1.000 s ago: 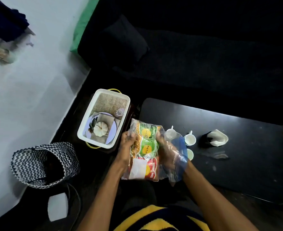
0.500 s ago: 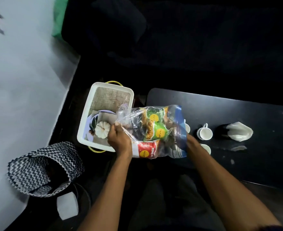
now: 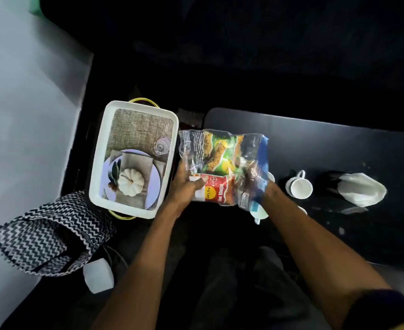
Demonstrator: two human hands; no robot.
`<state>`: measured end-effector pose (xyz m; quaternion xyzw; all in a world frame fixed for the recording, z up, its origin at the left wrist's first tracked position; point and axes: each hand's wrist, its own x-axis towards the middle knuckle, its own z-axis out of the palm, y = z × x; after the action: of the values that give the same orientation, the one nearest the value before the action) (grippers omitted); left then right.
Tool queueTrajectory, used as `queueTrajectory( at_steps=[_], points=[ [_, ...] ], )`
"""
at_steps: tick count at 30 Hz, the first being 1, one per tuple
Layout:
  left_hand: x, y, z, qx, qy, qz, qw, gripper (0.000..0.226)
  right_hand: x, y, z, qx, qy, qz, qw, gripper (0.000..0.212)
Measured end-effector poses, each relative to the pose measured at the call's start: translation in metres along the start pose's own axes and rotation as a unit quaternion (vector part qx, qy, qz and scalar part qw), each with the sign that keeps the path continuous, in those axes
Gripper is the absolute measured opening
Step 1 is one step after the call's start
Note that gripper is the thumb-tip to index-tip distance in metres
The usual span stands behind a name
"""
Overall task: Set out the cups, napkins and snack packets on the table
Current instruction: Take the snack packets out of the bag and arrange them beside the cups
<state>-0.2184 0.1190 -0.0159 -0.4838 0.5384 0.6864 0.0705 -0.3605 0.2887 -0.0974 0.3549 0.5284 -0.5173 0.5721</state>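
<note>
Snack packets (image 3: 220, 177) sit bunched in a clear bag (image 3: 248, 148); left hand (image 3: 186, 186) grips its edge, right hand (image 3: 255, 182) apparently reaches inside, fingers hidden, to draw one out.

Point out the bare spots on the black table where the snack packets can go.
Free: the black table beyond the white cup, and its near stretch below the napkin. Crowded: the left end, under the packet bag and cups.
</note>
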Motion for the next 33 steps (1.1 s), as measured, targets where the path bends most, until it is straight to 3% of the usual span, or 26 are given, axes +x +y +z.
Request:
queueTrajectory(
  at_steps=[3, 6, 9, 15, 17, 23, 27, 33],
  points=[
    [0.013, -0.006, 0.008, 0.1, 0.086, 0.009, 0.991, 0.041, 0.017, -0.019, -0.006, -0.087, 0.015, -0.022, 0.996, 0.028],
    [0.027, 0.001, 0.015, 0.159, 0.15, 0.036, 0.975, 0.017, 0.026, -0.045, 0.008, -0.095, -0.056, -0.054, 0.992, 0.021],
    [0.036, 0.013, 0.021, 0.246, 0.193, 0.078, 0.947, 0.029, 0.039, -0.069, 0.024, -0.169, -0.088, -0.082, 0.978, 0.014],
    [0.017, 0.035, 0.039, 0.32, 0.273, 0.144, 0.896, 0.029, 0.05, -0.097, 0.019, -0.246, -0.005, -0.156, 0.957, 0.027],
    [0.008, 0.037, 0.043, 0.326, 0.267, 0.166, 0.892, 0.024, 0.059, -0.103, 0.017, -0.237, -0.008, -0.181, 0.954, 0.029],
    [-0.003, 0.024, 0.048, 0.328, 0.157, 0.19, 0.912, 0.028, 0.066, -0.112, -0.001, -0.353, 0.129, -0.18, 0.909, 0.031],
    [-0.006, 0.019, 0.046, 0.308, 0.126, 0.205, 0.921, 0.024, 0.065, -0.111, -0.002, -0.316, 0.204, -0.181, 0.909, 0.051],
    [-0.019, 0.026, 0.035, 0.316, 0.134, 0.259, 0.903, 0.028, 0.059, -0.11, 0.0, -0.349, 0.276, -0.219, 0.868, 0.074]
  ],
)
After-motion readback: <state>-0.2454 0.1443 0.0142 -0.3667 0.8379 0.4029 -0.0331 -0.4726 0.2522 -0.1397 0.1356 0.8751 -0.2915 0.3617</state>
